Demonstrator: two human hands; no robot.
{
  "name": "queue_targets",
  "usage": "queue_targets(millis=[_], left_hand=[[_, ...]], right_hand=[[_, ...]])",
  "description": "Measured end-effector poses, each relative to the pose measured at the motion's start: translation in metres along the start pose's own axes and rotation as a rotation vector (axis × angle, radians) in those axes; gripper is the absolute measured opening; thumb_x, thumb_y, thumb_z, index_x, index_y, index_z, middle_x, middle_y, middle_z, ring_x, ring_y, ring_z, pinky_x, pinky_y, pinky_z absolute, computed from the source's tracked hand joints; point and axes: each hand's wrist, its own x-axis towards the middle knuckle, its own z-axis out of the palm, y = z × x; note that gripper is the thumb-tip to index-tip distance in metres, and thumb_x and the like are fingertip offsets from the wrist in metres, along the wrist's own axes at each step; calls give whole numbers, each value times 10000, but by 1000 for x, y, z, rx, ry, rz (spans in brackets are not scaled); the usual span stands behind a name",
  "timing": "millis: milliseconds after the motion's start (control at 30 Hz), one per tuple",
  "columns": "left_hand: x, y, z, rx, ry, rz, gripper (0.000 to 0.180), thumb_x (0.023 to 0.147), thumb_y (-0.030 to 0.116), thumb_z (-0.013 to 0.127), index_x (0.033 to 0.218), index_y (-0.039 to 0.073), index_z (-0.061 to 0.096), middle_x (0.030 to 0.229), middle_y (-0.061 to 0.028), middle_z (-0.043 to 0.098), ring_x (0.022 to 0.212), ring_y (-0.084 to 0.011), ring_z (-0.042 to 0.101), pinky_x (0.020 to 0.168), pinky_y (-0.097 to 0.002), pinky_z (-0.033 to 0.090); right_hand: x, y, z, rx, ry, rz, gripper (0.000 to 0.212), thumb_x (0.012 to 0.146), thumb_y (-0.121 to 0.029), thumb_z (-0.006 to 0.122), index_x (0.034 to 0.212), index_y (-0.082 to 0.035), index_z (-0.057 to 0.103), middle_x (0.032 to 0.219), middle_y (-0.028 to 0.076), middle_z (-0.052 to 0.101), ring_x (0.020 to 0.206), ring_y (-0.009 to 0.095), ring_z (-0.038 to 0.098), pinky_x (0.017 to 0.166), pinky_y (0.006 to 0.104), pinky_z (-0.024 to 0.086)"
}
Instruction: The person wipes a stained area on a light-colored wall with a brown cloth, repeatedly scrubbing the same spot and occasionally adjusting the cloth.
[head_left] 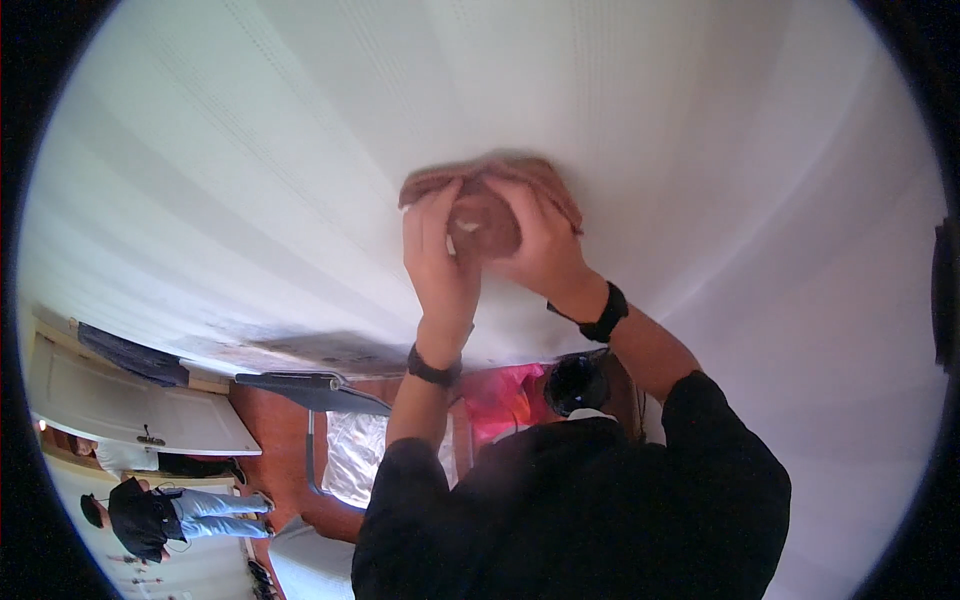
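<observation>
Both of my arms reach up to a white wall (300, 190) with faint vertical patterning. A reddish-brown cloth (490, 222) is bunched between my hands, and its upper part spreads against the wall. My left hand (437, 240) grips the cloth's left side, with the fingers bent over it. On the other side my right hand (545, 238) presses and holds it, thumb and fingers curled inward. Part of the cloth is hidden behind my fingers. Each wrist wears a black band.
Dark stains (325, 348) mark the lower wall. Below stand a grey-framed folding chair (318, 388), a shiny silver sheet (355, 455), a pink bag (500, 395) and a dark round object (575, 385). A white door (140, 400) is at left, near a person in jeans (150, 520) and another (128, 457).
</observation>
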Motion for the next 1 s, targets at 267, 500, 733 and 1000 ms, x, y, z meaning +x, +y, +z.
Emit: queue_targets(millis=[267,500,733,1000], left_hand=[[35,56,42,-60,-134,197,481,696,-93,575,1150,65,601,1037,-137,604,976,-338,578,834,-396,486],[2,76,82,-89,-375,175,460,716,-23,610,1163,84,591,1043,-96,585,967,-292,569,780,-383,501],[-66,45,104,-25,-465,154,452,712,3,630,1149,112,596,1004,-68,593,901,-279,592,702,-380,519],[-108,17,102,-40,-546,46,452,709,21,656,1148,117,609,1031,-68,601,919,-278,599,705,-380,522]], right_hand=[[5,32,-63,412,174,124,565,709,89,712,1213,14,468,1098,171,601,1009,244,631,807,317,557],[-50,67,-91,363,227,188,570,748,127,653,1248,-1,410,1107,144,563,997,246,633,809,319,565],[-130,103,-76,381,71,287,638,723,97,686,1258,-27,362,1130,155,540,1032,253,609,841,348,548],[-181,133,-54,149,-77,189,675,685,68,753,1246,-11,386,1145,163,547,988,231,635,823,338,559]])
